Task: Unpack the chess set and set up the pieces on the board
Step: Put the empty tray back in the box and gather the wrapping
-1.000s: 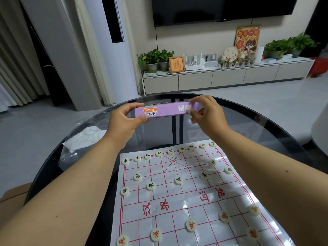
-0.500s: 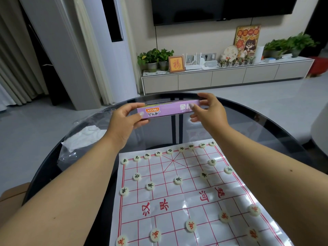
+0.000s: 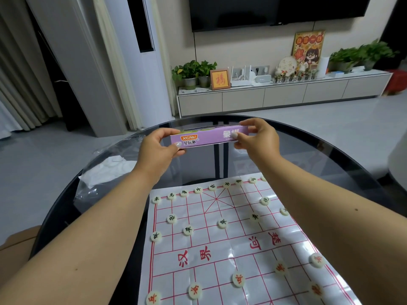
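Holding a purple box point(image 3: 209, 136) level above the far edge of the glass table point(image 3: 330, 155), at about 12 o'clock from the board point(image 3: 242, 243). Gripping its left end with the left hand point(image 3: 159, 148), thumb curled under the front face, fingers wrapped behind and hidden. Pinching its right end with the right hand point(image 3: 256, 139), thumb covering part of the large white characters, so reading those fully not possible. Showing "XCPAI" in an orange badge on the box, with smaller Chinese print below it. Lying flat at 6 o'clock, the board carrying red river characters, its near edge cut off. Sitting on grid points, round pieces point(image 3: 222, 223) with dark marks far, red marks near. Resting at 9 o'clock, a clear bag point(image 3: 105, 170), contents hard to make out.
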A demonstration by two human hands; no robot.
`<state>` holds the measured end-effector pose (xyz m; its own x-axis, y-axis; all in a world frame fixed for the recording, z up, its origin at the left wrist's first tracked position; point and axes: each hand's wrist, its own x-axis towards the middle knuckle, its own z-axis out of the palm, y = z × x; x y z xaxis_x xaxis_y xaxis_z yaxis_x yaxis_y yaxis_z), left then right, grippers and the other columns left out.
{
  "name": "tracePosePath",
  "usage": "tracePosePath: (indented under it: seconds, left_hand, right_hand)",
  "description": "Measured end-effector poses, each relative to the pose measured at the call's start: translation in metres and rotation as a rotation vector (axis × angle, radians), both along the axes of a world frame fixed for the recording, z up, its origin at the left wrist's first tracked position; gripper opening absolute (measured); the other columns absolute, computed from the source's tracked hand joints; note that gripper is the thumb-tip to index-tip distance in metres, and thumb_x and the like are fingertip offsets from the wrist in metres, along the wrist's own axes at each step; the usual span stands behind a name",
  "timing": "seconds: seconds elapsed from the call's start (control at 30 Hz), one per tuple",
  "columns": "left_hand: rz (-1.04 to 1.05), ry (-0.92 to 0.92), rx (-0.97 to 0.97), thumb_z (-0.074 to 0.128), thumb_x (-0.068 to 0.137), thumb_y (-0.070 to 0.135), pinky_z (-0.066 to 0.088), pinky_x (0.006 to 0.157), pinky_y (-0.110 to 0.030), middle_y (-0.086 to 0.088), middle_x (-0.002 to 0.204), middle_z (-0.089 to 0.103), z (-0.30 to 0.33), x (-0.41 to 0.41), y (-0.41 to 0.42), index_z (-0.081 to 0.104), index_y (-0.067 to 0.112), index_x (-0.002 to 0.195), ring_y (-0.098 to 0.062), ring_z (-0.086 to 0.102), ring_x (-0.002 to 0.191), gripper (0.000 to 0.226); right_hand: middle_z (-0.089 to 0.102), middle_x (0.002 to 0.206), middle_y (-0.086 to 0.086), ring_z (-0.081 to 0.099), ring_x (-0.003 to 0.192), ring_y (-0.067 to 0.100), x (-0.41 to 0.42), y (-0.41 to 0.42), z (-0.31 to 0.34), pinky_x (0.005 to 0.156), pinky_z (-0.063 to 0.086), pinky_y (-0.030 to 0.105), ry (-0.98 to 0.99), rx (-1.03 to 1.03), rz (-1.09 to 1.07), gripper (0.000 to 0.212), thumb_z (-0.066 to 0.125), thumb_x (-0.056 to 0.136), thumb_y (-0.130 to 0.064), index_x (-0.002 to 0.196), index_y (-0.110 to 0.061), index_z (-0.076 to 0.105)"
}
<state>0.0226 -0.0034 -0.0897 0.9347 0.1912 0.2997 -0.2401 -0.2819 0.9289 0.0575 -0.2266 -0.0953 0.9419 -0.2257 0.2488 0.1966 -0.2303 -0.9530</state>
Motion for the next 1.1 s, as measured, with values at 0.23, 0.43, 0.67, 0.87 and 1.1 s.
tracePosePath:
  seconds: [0.23, 0.43, 0.67, 0.87, 1.1]
  left_hand:
    - [0.017, 0.114, -0.083, 0.068, 0.085, 0.002, 0.059, 0.072, -0.022, -0.008, 0.119, 0.06, -0.003, 0.008, 0.001, 0.055, 0.009, 0.123, -0.02, 0.069, 0.093, 0.04]
    - [0.084, 0.166, 0.007, 0.064, 0.091, 0.02, 0.056, 0.077, -0.029, -0.004, 0.101, 0.069, -0.001, 0.016, 0.0, 0.064, 0.019, 0.105, -0.018, 0.064, 0.083, 0.014]
    - [0.131, 0.341, -0.294, 0.052, 0.099, 0.024, 0.049, 0.099, -0.038, -0.013, 0.094, 0.071, 0.001, 0.025, -0.025, 0.059, 0.014, 0.08, -0.025, 0.066, 0.094, 0.022]
    - [0.051, 0.37, -0.226, 0.044, 0.101, 0.035, 0.046, 0.091, -0.034, -0.005, 0.08, 0.07, 0.006, 0.024, -0.071, 0.057, 0.017, 0.079, -0.025, 0.064, 0.09, 0.031]
    - [-0.213, 0.461, -0.278, 0.02, 0.098, 0.06, 0.029, 0.106, -0.03, 0.005, 0.06, 0.068, 0.022, 0.005, -0.15, 0.048, 0.023, 0.071, -0.012, 0.062, 0.084, 0.054]
  right_hand:
    - [0.061, 0.103, -0.003, 0.07, 0.065, 0.011, -0.004, 0.004, 0.001, 0.072, 0.059, 0.033, 0.047, -0.138, 0.02, 0.051, 0.08, 0.073, -0.025, 0.119, -0.02, 0.057]
    - [0.064, 0.102, -0.003, 0.069, 0.081, 0.018, 0.001, 0.005, -0.003, 0.079, 0.057, 0.041, 0.066, -0.191, -0.041, 0.029, 0.071, 0.079, -0.042, 0.102, -0.028, 0.06]
    - [0.06, 0.078, 0.006, 0.051, 0.077, 0.025, 0.004, -0.008, 0.002, 0.064, 0.04, 0.031, 0.247, 0.0, -0.109, 0.044, 0.042, 0.095, -0.049, 0.077, -0.013, 0.058]
    - [0.067, 0.088, 0.01, 0.058, 0.085, 0.024, -0.011, -0.046, 0.003, 0.082, 0.04, 0.035, 0.312, 0.256, -0.161, 0.052, 0.032, 0.093, -0.061, 0.075, -0.018, 0.056]
    - [0.067, 0.096, 0.002, 0.059, 0.083, 0.014, -0.039, -0.113, 0.002, 0.095, 0.041, 0.031, 0.245, 0.435, -0.255, 0.062, 0.028, 0.092, -0.066, 0.114, -0.015, 0.057]
